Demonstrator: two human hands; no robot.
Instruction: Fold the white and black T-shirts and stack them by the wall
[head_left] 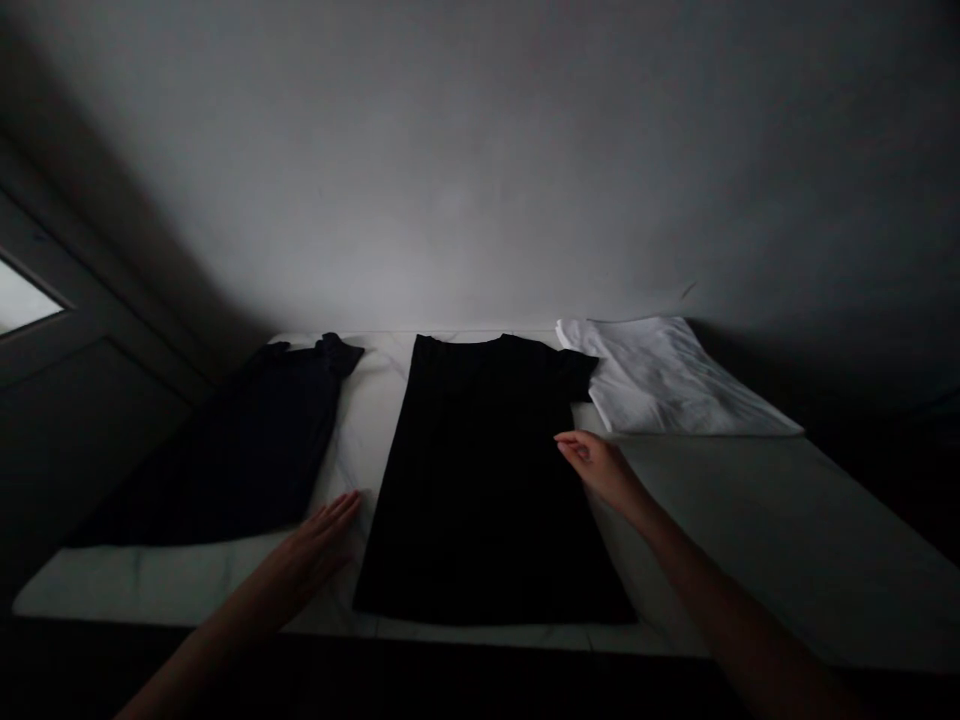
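Note:
A black T-shirt [487, 480] lies flat on the pale marbled table [750, 520], neck toward the wall. Its right short sleeve sticks out; no sleeve shows on its left side. My left hand [319, 540] is open, fingers stretched out, over the table just beside the shirt's left edge. Thumb and fingers of my right hand [589, 460] are drawn together at the shirt's right side, below the sleeve. Whether any cloth is between them I cannot make out; the fabric there is very dark and shows no lifted fold.
A dark navy garment [232, 450] is spread on the table's left side. White folded cloth [675, 375] lies at the back right, touching the black sleeve. A grey wall [450, 160] rises behind the table, and a panelled door [82, 390] stands at the left. The light is dim.

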